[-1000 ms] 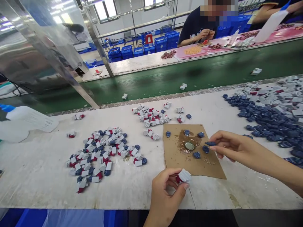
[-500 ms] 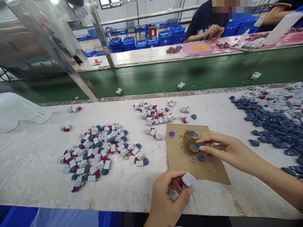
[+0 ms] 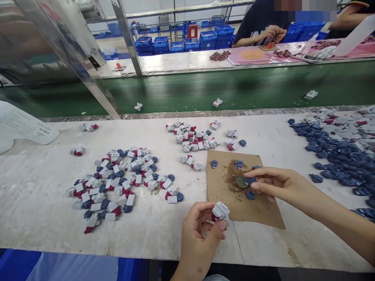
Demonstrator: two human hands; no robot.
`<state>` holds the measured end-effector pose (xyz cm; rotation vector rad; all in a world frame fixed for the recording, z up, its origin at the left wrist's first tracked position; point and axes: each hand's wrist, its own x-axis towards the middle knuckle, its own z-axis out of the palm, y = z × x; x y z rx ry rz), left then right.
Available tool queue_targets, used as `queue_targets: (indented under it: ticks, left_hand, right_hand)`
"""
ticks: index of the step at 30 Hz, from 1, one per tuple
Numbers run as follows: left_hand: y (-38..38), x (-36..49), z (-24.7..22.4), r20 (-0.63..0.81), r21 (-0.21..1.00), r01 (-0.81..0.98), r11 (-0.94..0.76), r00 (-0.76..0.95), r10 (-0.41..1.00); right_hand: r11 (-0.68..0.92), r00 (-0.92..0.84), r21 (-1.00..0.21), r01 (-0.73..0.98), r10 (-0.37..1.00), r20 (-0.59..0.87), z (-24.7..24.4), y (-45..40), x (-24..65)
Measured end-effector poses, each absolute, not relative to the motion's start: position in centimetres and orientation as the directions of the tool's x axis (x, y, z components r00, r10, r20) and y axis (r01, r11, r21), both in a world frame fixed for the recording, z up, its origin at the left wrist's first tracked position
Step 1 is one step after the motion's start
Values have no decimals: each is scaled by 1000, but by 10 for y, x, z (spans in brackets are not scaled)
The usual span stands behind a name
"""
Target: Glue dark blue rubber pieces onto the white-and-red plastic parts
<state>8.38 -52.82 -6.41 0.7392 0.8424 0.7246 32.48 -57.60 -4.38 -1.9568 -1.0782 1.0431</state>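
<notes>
My left hand [image 3: 200, 232], over the table's front part, pinches a small white and dark red plastic piece [image 3: 220, 211] between thumb and fingers. My right hand [image 3: 277, 182] is closed on a small blue plastic piece [image 3: 250, 180] at the rim of a shallow round dark cap [image 3: 241, 182]. Whether the blue piece touches what is in the cap I cannot tell. The cap sits on a wet-stained sheet of brown cardboard [image 3: 246, 212]. Several more blue pieces lie around it on the cardboard, one of them [image 3: 250, 195] just in front of my right fingers.
Left lies a pile of white, red and blue assembled pieces [image 3: 111, 183]; a smaller white and red pile [image 3: 193, 136] is behind. Blue pieces [image 3: 336, 160] heap at right. A green conveyor belt [image 3: 175, 91] carries white pieces. Across it sits a co-worker [image 3: 258, 23].
My left hand has shifted slightly left and up with the white and red piece. My right hand stays at the cap with the blue piece. Pieces on the belt have moved left; the view shifts slightly.
</notes>
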Motion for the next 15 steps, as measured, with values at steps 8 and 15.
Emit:
queue_targets:
  ticks: [8,15]
  left_hand:
    - [-528,83,-62,-382,788,-276,551,481,789]
    - [-528,85,-62,-388,771,-316,553,456,801]
  right_hand:
    - [-108,161,-516,850,985,60,-51,-579,330]
    - [214,-194,-91,973,963,184,-42,-571,329]
